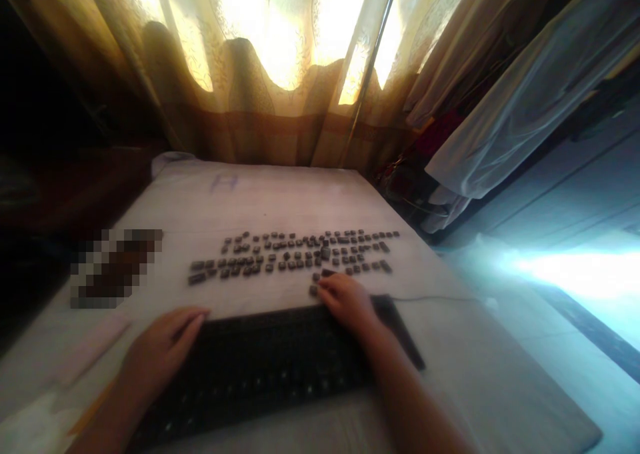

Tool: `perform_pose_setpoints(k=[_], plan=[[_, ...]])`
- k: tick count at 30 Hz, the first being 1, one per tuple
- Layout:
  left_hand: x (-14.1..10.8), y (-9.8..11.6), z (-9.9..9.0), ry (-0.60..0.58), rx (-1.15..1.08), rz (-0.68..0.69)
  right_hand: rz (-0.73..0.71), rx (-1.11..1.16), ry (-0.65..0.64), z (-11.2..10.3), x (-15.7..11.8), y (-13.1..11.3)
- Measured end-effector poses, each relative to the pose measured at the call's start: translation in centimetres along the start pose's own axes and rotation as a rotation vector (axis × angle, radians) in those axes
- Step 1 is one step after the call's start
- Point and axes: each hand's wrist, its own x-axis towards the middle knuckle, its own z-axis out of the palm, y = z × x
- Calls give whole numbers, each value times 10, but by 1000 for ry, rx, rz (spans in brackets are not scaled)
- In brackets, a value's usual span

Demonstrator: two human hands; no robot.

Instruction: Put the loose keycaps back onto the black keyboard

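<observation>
A black keyboard [270,354] lies on the white-covered table [300,194], its surface blurred. Beyond its far edge, many small dark keycaps [295,263] are spread in rough rows. My right hand [345,299] reaches over the keyboard's far right part, fingers pressed together at a few keycaps nearest the keyboard; whether it pinches one is hidden. At the keyboard's left end rests my left hand [167,341], thumb and fingers close together near its far left corner; what lies between them, if anything, cannot be made out.
A pinkish strip [95,347] lies at the left, with a pixelated brown item [120,267] beyond it. A thin cable [435,299] runs right from the keyboard. Curtains [280,121] hang behind the table, and cloths [520,101] hang at the right.
</observation>
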Motion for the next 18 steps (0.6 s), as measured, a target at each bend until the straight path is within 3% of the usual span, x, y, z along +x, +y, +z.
perform_pose_setpoints(k=[18], plan=[[-2,1,0,-10,-1,-39,69,13,-192,-9,13,-7]])
